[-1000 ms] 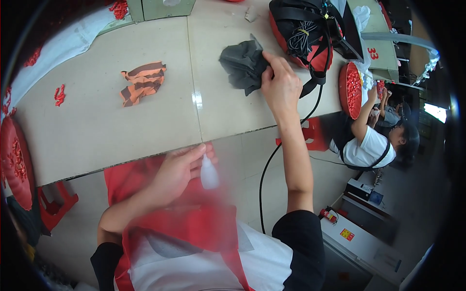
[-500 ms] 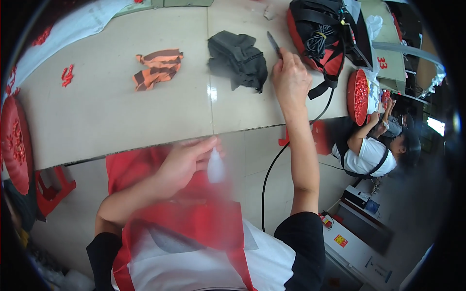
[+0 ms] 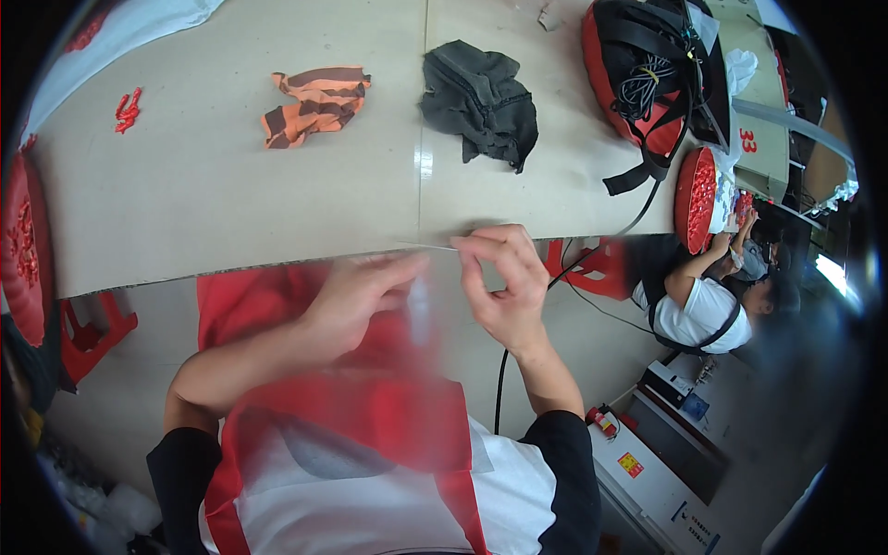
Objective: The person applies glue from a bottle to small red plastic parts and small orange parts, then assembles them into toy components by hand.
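My left hand (image 3: 361, 301) is closed around a small whitish squeeze bottle (image 3: 419, 316) just off the table's near edge; the bottle hangs nozzle up and is blurred. Close to its right, my right hand (image 3: 511, 287) pinches a small thin knife (image 3: 427, 246), seen nearly edge-on. The blade points left, over the fingertips of the left hand. Beyond the hands, a crumpled dark grey cloth (image 3: 481, 104) and an orange and brown striped cloth (image 3: 319, 106) lie on the table (image 3: 231, 199).
Small red pieces (image 3: 128, 111) lie at the table's left, near a red bowl (image 3: 28, 259). A black and red bag (image 3: 638, 74) with cables stands at the far right, beside another red bowl (image 3: 696, 199). A person (image 3: 708, 310) sits farther right. A black cable (image 3: 504, 379) hangs by my right arm.
My right hand has come back from the far part of the table toward my left hand, bringing the knife with it. The left hand still holds the bottle.
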### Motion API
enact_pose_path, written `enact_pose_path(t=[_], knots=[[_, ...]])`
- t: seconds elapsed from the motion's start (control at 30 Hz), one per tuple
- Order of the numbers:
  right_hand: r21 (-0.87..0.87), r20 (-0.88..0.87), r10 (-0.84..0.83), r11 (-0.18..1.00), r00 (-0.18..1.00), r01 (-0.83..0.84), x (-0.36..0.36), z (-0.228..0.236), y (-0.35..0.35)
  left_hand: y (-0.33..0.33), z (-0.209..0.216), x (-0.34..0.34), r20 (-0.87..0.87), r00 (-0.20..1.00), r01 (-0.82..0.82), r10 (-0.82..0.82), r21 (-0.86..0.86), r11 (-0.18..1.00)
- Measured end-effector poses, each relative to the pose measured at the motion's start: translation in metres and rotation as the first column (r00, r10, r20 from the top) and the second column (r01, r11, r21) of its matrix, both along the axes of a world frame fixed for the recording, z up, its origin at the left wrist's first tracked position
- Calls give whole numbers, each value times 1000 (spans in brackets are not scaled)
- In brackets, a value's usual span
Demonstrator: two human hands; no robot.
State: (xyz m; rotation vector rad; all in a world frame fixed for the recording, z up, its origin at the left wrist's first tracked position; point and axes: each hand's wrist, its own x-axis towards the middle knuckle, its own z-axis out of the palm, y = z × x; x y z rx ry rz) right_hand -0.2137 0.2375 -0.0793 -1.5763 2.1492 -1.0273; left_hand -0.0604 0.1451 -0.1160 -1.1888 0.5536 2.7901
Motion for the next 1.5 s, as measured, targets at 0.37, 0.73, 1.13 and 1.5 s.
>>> enact_pose_path(t=[0.37,0.73,1.13,1.5], knots=[[-179,-217,72,977,973,-112,1,-26,4,5,-2,-1,-48,995,-83,83,1,997],[-144,-335,25,987,942,-77,10,-25,6,2,4,-3,-84,992,-91,91,13,996],[-188,-258,12,980,966,-62,6,-26,6,7,-1,-4,-49,994,-101,100,-7,995],[-185,-257,61,976,965,-111,7,-28,9,7,1,-7,-34,993,-118,117,-25,993]])
